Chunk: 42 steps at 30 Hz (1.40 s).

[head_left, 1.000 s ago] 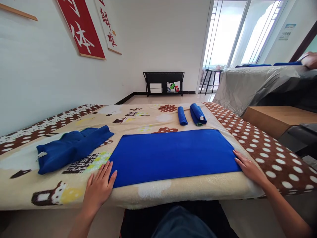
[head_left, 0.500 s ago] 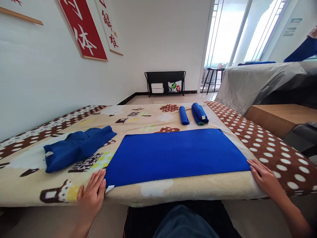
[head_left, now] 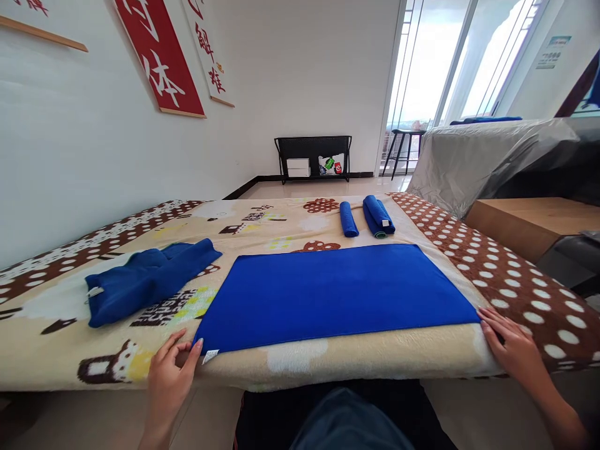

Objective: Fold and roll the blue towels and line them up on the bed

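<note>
A blue towel (head_left: 332, 294) lies spread flat on the patterned blanket (head_left: 300, 359) in front of me. My left hand (head_left: 169, 370) rests palm down at its near left corner, the thumb touching the corner by a small white tag (head_left: 210, 356). My right hand (head_left: 512, 347) lies flat at the near right corner, fingertips against the towel's edge. Neither hand has closed around anything.
A crumpled blue towel (head_left: 145, 280) lies to the left. Two rolled blue towels (head_left: 347, 219) (head_left: 377, 216) sit at the far side. A wooden table (head_left: 529, 219) and a grey-covered couch (head_left: 487, 153) stand on the right; a black rack (head_left: 313, 157) stands by the far wall.
Both hands have slid outward and toward me along the towel's near edge, and the towel now lies stretched wider. A person's hand with a blue cloth at the far right is gone.
</note>
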Each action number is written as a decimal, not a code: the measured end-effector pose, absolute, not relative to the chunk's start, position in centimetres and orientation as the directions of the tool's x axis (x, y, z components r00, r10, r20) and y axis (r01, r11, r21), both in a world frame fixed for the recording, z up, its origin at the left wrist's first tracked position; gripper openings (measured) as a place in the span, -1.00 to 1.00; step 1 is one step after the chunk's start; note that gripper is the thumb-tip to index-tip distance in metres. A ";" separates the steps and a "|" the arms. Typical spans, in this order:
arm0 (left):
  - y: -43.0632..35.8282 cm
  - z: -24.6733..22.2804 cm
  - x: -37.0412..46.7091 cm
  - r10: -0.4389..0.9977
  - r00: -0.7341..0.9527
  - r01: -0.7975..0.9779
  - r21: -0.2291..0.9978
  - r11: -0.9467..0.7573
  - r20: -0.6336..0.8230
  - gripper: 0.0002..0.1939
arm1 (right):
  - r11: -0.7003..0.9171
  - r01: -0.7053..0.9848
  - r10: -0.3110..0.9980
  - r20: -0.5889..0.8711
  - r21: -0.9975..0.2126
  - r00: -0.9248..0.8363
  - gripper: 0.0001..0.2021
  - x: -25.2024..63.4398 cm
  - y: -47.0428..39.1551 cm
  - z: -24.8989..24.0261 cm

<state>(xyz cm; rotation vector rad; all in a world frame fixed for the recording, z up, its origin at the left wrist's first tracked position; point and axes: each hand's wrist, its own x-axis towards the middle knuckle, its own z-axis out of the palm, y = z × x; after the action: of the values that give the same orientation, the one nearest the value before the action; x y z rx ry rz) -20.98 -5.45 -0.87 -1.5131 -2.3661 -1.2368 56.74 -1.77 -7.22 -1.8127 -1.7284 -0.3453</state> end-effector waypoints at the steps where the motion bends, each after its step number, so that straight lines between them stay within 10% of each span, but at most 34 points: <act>1: -5.5 -0.8 -21.0 0.737 -0.518 0.777 0.599 0.194 0.434 -0.59 | 0.025 0.970 0.816 0.565 -0.243 0.121 -0.51 56.7 -1.8 -7.1; 16: -6.0 -1.2 -20.1 0.663 -0.445 0.871 0.462 0.164 0.602 -0.74 | 0.011 0.970 0.824 0.551 -0.244 0.129 -0.52 56.6 -2.0 -7.1; 23: -3.2 5.6 -13.8 0.599 -0.392 0.888 0.458 0.047 0.698 -0.63 | -0.031 0.942 0.719 0.648 -0.334 0.253 -0.49 48.8 -1.0 -3.1; 27: 3.5 8.9 -4.9 0.898 0.098 0.894 0.359 -0.269 0.428 -0.44 | 0.316 0.877 0.852 0.515 -0.363 -0.094 -0.53 37.1 0.2 0.7; 31: 11.4 7.8 3.6 0.882 0.416 0.834 0.294 -0.468 0.223 -0.48 | 0.501 0.800 0.842 0.402 -0.330 -0.361 -0.50 27.2 0.5 2.6; 42: 21.9 4.8 8.8 0.923 0.367 0.894 0.230 -0.385 0.119 -0.56 | 0.617 0.776 0.703 0.537 -0.133 -0.467 -0.46 23.0 -6.8 0.6</act>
<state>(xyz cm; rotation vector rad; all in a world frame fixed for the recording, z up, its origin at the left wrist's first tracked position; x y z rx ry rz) 8.79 21.86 4.81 -2.6983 -1.8038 -0.3746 22.99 -6.76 0.65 -1.1596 -2.2879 -0.1734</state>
